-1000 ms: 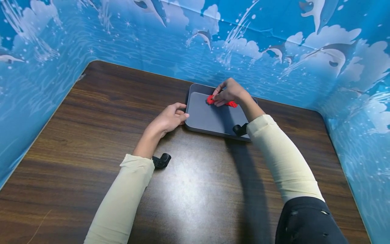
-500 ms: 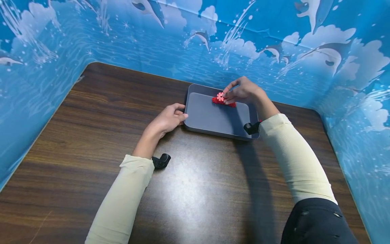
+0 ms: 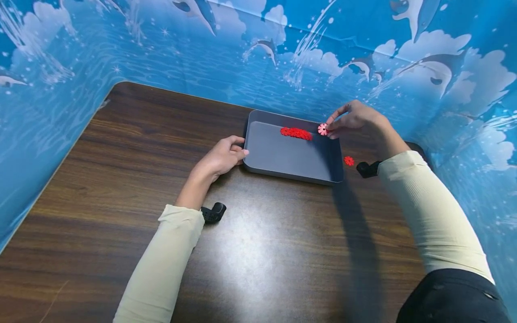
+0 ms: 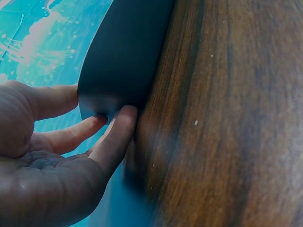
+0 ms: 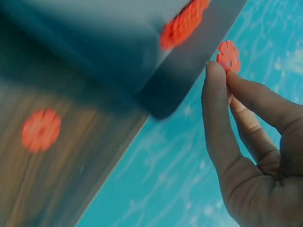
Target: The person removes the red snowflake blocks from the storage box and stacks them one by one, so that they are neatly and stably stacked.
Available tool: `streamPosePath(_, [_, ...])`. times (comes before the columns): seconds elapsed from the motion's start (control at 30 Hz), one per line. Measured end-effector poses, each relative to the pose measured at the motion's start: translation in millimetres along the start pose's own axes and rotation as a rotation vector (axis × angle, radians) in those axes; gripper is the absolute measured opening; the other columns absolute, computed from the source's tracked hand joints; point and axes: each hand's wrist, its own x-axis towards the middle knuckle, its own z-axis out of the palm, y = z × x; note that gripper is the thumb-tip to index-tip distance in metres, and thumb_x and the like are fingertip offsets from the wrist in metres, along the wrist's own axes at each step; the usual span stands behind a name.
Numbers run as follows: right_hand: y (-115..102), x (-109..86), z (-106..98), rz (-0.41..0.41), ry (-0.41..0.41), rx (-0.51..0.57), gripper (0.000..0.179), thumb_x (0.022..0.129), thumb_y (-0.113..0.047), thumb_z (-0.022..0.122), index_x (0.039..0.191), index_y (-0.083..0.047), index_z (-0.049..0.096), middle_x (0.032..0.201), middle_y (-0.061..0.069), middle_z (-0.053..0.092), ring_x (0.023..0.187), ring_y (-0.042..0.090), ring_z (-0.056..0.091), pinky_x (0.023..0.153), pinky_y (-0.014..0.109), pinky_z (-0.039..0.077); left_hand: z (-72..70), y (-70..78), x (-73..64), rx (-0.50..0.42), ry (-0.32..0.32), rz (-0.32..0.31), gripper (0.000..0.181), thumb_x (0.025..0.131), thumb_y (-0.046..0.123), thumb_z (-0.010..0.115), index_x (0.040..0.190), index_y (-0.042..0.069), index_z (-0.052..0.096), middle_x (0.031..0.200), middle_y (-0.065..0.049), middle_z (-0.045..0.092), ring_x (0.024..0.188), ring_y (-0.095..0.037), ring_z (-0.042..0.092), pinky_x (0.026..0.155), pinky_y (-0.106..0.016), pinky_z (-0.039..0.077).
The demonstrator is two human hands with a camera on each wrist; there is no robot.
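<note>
My right hand (image 3: 353,119) pinches a red notched plastic disc (image 3: 322,129) between thumb and fingertips, over the right rear corner of the grey rectangular tray (image 3: 282,154). The right wrist view shows that disc's flower-like outline and centre hole. In the tray, close to its back wall, lies an overlapping row of similar red discs (image 3: 296,133). Another loose red disc (image 3: 349,160) is on the table, just right of the tray. My left hand (image 3: 222,157) touches the tray's left wall; in the left wrist view the fingertips (image 4: 127,113) meet its outer side near the table.
The tray stands near the back edge of a dark wood-grain table (image 3: 121,188). A blue curtain (image 3: 181,58) printed with dolphins rises behind and at both sides. A black wrist camera (image 3: 367,169) hangs low beside the loose disc.
My right hand has moved right from the disc row to the tray's right rear corner, lifting one disc along. The row and the loose disc are now uncovered. My left hand stays put.
</note>
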Motion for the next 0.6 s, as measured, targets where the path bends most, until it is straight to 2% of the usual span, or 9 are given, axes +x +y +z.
streamPosePath(0.17, [25.2, -11.1, -17.5, 0.022, 0.023, -0.169, 0.029, 0.108, -0.021, 0.069, 0.127, 0.001, 0.072, 0.093, 0.003, 0.084, 0.087, 0.010, 0.079, 0.106, 0.046, 0.060, -0.4, 0.7, 0.1, 0.005, 0.000, -0.012, 0.059, 0.115, 0.020, 0.053, 0.169, 0.011, 0.031, 0.160, -0.020, 0.049, 0.141, -0.037, 0.058, 0.122, -0.051, 0.049])
streamPosePath(0.23, [36.5, -14.8, -21.8, 0.039, 0.026, -0.216, 0.029, 0.108, -0.024, 0.069, 0.125, -0.002, 0.074, 0.093, 0.001, 0.084, 0.089, 0.010, 0.078, 0.103, 0.046, 0.058, -0.8, 0.6, -0.2, 0.006, -0.004, -0.013, 0.060, 0.115, 0.020, 0.053, 0.170, 0.011, 0.030, 0.161, -0.020, 0.048, 0.142, -0.037, 0.057, 0.123, -0.051, 0.049])
streamPosePath(0.27, [42.7, -16.1, -23.6, 0.046, 0.029, -0.247, 0.029, 0.107, -0.026, 0.070, 0.124, -0.003, 0.076, 0.092, 0.000, 0.084, 0.089, 0.009, 0.076, 0.098, 0.041, 0.057, -1.0, 0.6, -0.4, 0.003, -0.006, -0.013, 0.060, 0.115, 0.020, 0.053, 0.170, 0.011, 0.030, 0.161, -0.020, 0.048, 0.142, -0.037, 0.057, 0.123, -0.051, 0.048])
streamPosePath(0.37, [60.5, -18.9, -26.1, 0.082, 0.014, -0.166, 0.027, 0.108, -0.021, 0.068, 0.124, 0.000, 0.074, 0.090, 0.000, 0.083, 0.087, 0.010, 0.076, 0.085, 0.032, 0.062, -0.9, 0.3, -0.4, -0.005, -0.008, -0.009, 0.060, 0.115, 0.019, 0.052, 0.170, 0.010, 0.029, 0.161, -0.020, 0.048, 0.143, -0.038, 0.056, 0.124, -0.050, 0.048])
streamPosePath(0.43, [71.9, -19.5, -26.3, 0.112, -0.001, -0.053, 0.025, 0.109, -0.014, 0.065, 0.125, 0.005, 0.070, 0.090, 0.003, 0.082, 0.084, 0.013, 0.079, 0.078, 0.029, 0.066, -0.5, 0.3, -0.1, -0.008, -0.006, -0.006, 0.060, 0.115, 0.019, 0.052, 0.170, 0.010, 0.029, 0.160, -0.021, 0.049, 0.143, -0.038, 0.057, 0.124, -0.050, 0.048])
streamPosePath(0.5, [82.3, -19.7, -25.5, 0.145, -0.014, 0.068, 0.024, 0.109, -0.007, 0.063, 0.127, 0.009, 0.066, 0.091, 0.005, 0.081, 0.083, 0.016, 0.080, 0.078, 0.032, 0.069, 0.1, 0.6, 0.2, -0.009, -0.004, -0.005, 0.060, 0.115, 0.018, 0.053, 0.169, 0.010, 0.030, 0.160, -0.021, 0.050, 0.142, -0.038, 0.057, 0.124, -0.050, 0.048])
streamPosePath(0.6, [95.7, -18.9, -22.9, 0.173, -0.018, 0.148, 0.023, 0.109, -0.004, 0.061, 0.127, 0.010, 0.064, 0.091, 0.006, 0.080, 0.083, 0.018, 0.081, 0.083, 0.037, 0.070, 0.7, 1.4, 0.8, -0.004, -0.005, -0.004, 0.060, 0.115, 0.018, 0.053, 0.169, 0.009, 0.030, 0.160, -0.022, 0.049, 0.142, -0.039, 0.057, 0.123, -0.050, 0.049])
